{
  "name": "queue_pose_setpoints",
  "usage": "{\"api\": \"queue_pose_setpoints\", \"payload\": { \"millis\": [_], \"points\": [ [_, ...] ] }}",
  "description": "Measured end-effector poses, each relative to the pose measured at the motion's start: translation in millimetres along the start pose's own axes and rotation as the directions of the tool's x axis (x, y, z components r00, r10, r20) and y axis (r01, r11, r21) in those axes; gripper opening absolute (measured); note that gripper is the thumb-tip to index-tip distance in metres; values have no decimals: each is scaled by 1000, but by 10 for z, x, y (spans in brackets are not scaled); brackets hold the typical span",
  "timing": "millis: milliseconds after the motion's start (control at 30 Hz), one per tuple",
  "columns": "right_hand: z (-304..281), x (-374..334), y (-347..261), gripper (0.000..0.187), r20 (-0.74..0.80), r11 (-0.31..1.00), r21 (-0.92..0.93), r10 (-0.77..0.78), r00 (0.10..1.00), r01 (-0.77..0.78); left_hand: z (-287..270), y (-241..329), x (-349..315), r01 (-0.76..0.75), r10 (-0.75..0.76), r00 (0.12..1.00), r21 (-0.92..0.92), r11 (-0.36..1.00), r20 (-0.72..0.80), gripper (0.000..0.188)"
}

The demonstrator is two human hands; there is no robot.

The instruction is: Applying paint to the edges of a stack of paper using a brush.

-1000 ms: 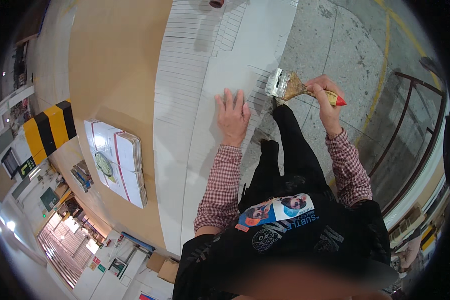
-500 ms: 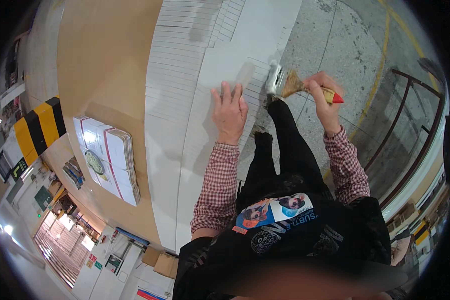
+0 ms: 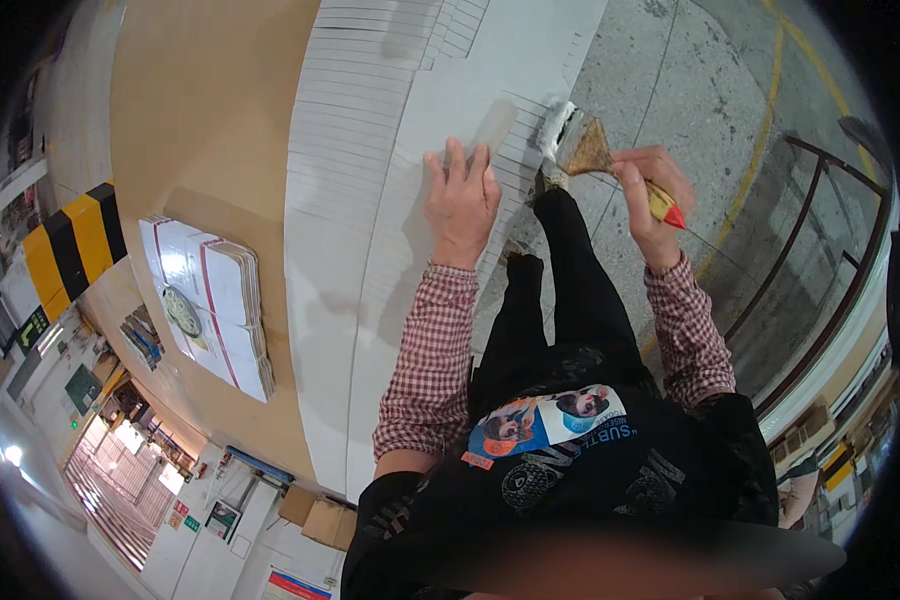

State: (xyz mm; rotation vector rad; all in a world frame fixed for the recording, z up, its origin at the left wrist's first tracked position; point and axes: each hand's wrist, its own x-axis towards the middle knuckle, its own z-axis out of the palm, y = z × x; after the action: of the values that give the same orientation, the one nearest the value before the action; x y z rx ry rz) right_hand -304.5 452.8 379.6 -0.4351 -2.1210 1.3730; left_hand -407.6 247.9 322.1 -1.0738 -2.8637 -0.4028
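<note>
My left hand [image 3: 462,205] lies on the overlapping white sheets [image 3: 380,250], its fingers spread and pointing away from me. In my right hand [image 3: 660,190] is a flat paintbrush [image 3: 588,150], gripped by its yellow, red-tipped handle. White, wet-looking stuff coats the brush's bristles. They are at the right edge of the sheets, where several sheet edges lie fanned in close lines; whether they touch the paper I cannot tell. A narrow translucent strip [image 3: 496,122] shows on the paper just beyond my left fingertips.
A strapped stack of white, printed flat pieces [image 3: 208,300] sits left on the brown board surface [image 3: 200,120]. Concrete floor [image 3: 650,110] with yellow lines lies right of the sheets. A dark metal frame [image 3: 805,260] stands at the far right. A yellow-black striped block [image 3: 75,240] is far left.
My right hand has turned the brush, and its bristles have moved slightly farther away and to the right along the sheet edge. My left hand sits slightly higher in view, still spread on the paper.
</note>
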Motion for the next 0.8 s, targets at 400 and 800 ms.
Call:
{"api": "queue_pose_setpoints", "payload": {
  "millis": [400, 800],
  "points": [
    [123, -333, 26, 5, 46, 999, -37, -36, 998, 38, -22, 15, -12, 26, -26, 1000, 11, 1000, 15, 31],
    [61, -610, -157, 9, 35, 999, -41, -8, 999, 10, -73, -60, -700, 79, -80, 997, 135, 988, 6, 64]
  ]
}}
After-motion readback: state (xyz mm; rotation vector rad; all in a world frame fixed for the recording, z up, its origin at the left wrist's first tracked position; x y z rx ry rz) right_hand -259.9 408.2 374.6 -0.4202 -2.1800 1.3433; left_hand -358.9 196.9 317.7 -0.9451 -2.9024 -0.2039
